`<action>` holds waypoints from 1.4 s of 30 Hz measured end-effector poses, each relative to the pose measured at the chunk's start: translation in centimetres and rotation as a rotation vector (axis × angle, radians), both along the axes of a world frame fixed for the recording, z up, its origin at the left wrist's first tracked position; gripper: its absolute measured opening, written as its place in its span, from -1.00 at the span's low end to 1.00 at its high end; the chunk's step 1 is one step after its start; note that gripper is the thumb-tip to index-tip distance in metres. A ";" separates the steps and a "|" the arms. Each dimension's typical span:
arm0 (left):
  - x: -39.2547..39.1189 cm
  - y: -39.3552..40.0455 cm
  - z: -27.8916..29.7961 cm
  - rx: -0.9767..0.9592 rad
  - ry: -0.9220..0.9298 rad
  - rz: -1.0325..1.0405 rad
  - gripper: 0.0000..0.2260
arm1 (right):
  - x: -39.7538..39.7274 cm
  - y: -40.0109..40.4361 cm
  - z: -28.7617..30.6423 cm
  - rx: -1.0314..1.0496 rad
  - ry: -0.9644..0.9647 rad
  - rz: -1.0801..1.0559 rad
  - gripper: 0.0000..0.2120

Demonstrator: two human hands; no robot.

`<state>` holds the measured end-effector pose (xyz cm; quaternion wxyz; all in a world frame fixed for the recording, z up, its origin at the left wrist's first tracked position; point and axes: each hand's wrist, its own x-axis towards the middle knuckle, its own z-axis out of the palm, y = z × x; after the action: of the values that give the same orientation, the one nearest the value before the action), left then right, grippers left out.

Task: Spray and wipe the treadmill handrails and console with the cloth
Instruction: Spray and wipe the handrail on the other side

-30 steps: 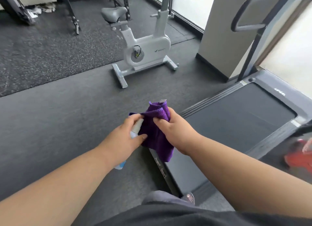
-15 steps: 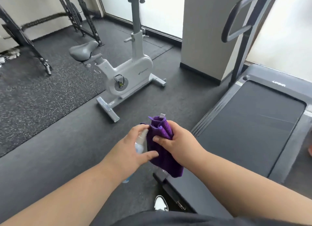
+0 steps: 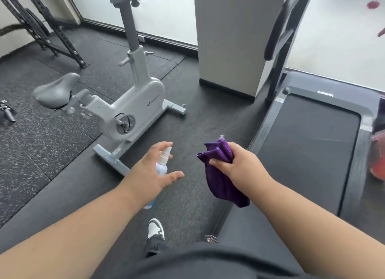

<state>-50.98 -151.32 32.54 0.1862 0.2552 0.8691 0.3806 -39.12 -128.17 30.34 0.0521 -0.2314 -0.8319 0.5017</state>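
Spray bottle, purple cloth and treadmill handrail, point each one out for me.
spray bottle (image 3: 162, 167): head view, on its pale blue body beside the left palm.
purple cloth (image 3: 220, 182): head view, on the hanging fold below the right hand.
treadmill handrail (image 3: 277, 30): head view, on the black padded grip.

Both bare forearms reaching in from the lower corners toward mid-frame, left hand (image 3: 153, 172) holding a spray bottle (image 3: 162, 164) with thumb splayed, right hand (image 3: 235, 164) gripping a purple cloth (image 3: 224, 180), hands apart
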 end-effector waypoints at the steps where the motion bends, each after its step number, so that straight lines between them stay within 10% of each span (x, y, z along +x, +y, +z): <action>1: -1.8 0.6 -0.4 0.013 -0.003 -0.019 -0.36 | -1.0 0.4 -0.3 -0.001 -0.007 -0.030 -0.77; 20: -44.0 14.7 -1.7 0.034 0.035 -0.583 -0.34 | -29.3 6.6 2.6 0.067 -0.039 -0.635 -0.75; 42: -55.2 51.8 1.0 0.091 0.152 -0.798 -0.41 | -41.0 36.3 4.5 -0.088 0.215 -0.758 -0.74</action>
<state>-106.22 -99.48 33.52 0.2432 0.6077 0.6955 0.2964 -80.16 -91.82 34.82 0.3104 -0.4702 -0.6550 0.5035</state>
